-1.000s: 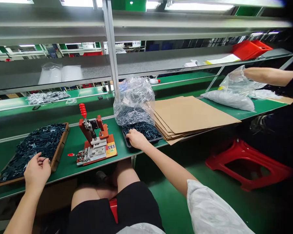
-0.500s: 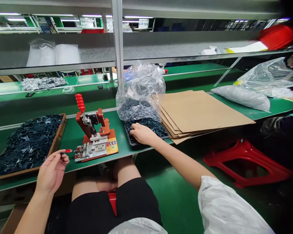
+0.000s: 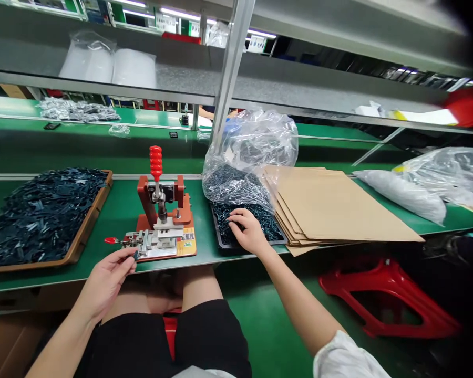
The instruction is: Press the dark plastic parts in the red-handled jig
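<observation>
My left hand (image 3: 109, 281) pinches a small dark part (image 3: 136, 255) at the front left corner of a red and silver clamp fixture (image 3: 163, 231). The fixture's red handle (image 3: 155, 161) stands upright. My right hand (image 3: 247, 229) is over a black tray (image 3: 220, 242) of small dark pieces (image 3: 266, 218), its thumb and forefinger curled near the pieces; whether anything is between the fingertips is too small to tell. A clear plastic bag (image 3: 256, 142) rests over the back of that tray.
A brown tray (image 3: 90, 223) heaped with dark plastic parts lies on the left. Cardboard sheets (image 3: 339, 205) are stacked right of the black tray, with a filled clear bag (image 3: 402, 194) beyond. A metal post (image 3: 230, 73) rises behind the bench. A red stool (image 3: 390, 294) is at lower right.
The view has turned and tilted. My left hand has moved right with the small part, closer to the fixture's front edge. My right hand remains at the black tray, its fingers lifted somewhat.
</observation>
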Available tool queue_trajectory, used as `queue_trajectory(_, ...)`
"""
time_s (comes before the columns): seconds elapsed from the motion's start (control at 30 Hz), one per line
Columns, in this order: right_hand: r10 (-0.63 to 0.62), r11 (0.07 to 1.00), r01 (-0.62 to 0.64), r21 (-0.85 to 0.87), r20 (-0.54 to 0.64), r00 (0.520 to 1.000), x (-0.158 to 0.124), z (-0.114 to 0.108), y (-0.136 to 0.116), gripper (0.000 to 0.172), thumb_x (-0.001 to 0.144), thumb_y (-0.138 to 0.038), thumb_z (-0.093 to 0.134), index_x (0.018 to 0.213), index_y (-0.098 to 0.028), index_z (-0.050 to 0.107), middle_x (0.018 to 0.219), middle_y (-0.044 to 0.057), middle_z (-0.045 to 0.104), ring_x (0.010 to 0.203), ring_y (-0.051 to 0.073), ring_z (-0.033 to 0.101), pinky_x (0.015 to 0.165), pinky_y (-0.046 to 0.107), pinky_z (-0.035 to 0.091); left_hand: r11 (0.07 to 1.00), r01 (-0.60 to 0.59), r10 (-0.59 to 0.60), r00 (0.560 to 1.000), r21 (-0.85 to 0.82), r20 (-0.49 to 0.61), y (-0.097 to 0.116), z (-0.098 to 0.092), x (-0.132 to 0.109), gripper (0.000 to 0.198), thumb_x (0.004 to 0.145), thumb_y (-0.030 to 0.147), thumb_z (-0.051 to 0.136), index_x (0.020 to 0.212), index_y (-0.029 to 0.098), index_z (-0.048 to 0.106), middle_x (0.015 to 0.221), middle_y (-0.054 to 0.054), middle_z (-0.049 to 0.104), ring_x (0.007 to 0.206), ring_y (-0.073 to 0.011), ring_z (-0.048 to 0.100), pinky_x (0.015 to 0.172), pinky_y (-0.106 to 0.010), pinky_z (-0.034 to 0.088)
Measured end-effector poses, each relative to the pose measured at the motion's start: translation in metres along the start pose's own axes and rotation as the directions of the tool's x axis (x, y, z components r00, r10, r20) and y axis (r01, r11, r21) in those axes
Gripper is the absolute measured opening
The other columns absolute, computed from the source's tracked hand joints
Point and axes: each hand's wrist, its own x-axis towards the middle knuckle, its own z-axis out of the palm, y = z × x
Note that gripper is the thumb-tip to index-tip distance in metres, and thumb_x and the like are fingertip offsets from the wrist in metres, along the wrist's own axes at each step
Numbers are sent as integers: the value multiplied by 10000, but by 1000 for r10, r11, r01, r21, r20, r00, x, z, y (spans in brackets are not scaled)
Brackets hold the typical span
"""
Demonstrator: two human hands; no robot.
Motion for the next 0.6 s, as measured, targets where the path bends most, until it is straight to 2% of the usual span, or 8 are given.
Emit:
queue_trajectory(0.1, 65, 994, -61, 90, -40, 997, -2, -2, -18, 121, 969, -220, 550, 997, -218, 668, 1024, 84, 705, 905, 211, 683, 790, 361, 572, 980, -111, 107, 994, 163, 31, -3, -2, 5, 626, 579, 599, 875, 1046, 193, 779, 924, -83, 762, 781, -210, 698, 725, -318, 611)
queue_trajectory(0.17, 51, 993, -47, 112, -33, 998, -6, 2, -39, 144, 987, -207, 519, 1039, -222, 653, 957, 67, 710, 841, 195, 681, 766, 341, 566, 917, -224, 218, 974, 332, 54, -2, -1, 11, 558, 677, 597, 799, 1068, 199, 775, 929, -83, 770, 790, -236, 712, 769, -366, 615)
queue_trajectory(0.27, -80, 985, 72, 157, 43, 996, -11, 23, -74, 194, 990, -182, 505, 1083, -225, 670, 927, 68, 692, 850, 191, 674, 768, 324, 566, 706, -366, 364, 922, 607, 132, 7, 6, 23, 362, 823, 527, 661, 990, 232, 787, 959, -70, 782, 888, -262, 720, 848, -384, 591)
queue_trajectory(0.37, -142, 961, 118, 250, 77, 987, -15, 58, -97, 225, 991, -186, 519, 1154, -223, 669, 955, 77, 700, 863, 187, 676, 752, 308, 572, 449, -522, 462, 830, 725, 311, 14, 17, 40, 297, 910, 424, 548, 951, 241, 779, 1019, -70, 775, 997, -273, 692, 941, -415, 549)
queue_trajectory(0.43, -100, 945, 82, 316, 41, 994, -17, 83, -100, 183, 984, -196, 539, 1105, -222, 675, 933, 69, 713, 846, 184, 679, 755, 311, 572, 312, -593, 486, 771, 742, 412, 13, 27, 53, 280, 918, 353, 518, 923, 218, 764, 1050, -96, 760, 1047, -295, 664, 969, -461, 524)
queue_trajectory(0.47, -62, 937, 51, 344, 23, 998, -18, 94, -98, 152, 979, -200, 548, 1049, -221, 681, 912, 63, 718, 835, 183, 679, 758, 314, 571, 263, -606, 486, 755, 751, 440, 10, 32, 59, 261, 907, 308, 515, 891, 205, 754, 1069, -110, 752, 1067, -308, 652, 970, -478, 516)
queue_trajectory(0.53, 50, 918, -45, 395, -3, 999, -22, 114, -91, 126, 961, -209, 563, 937, -218, 686, 874, 57, 720, 804, 182, 681, 737, 313, 570, 207, -607, 463, 751, 767, 470, 4, 42, 68, 222, 861, 220, 516, 833, 189, 734, 1083, -127, 741, 1074, -320, 644, 958, -487, 512)
queue_trajectory(0.6, 186, 868, -172, 467, 15, 982, -28, 128, -82, 124, 946, -229, 571, 917, -214, 690, 865, 61, 724, 754, 178, 688, 690, 306, 575, 184, -602, 436, 758, 777, 485, -3, 49, 73, 208, 827, 172, 514, 806, 184, 721, 1037, -128, 737, 1040, -317, 651, 937, -475, 515)
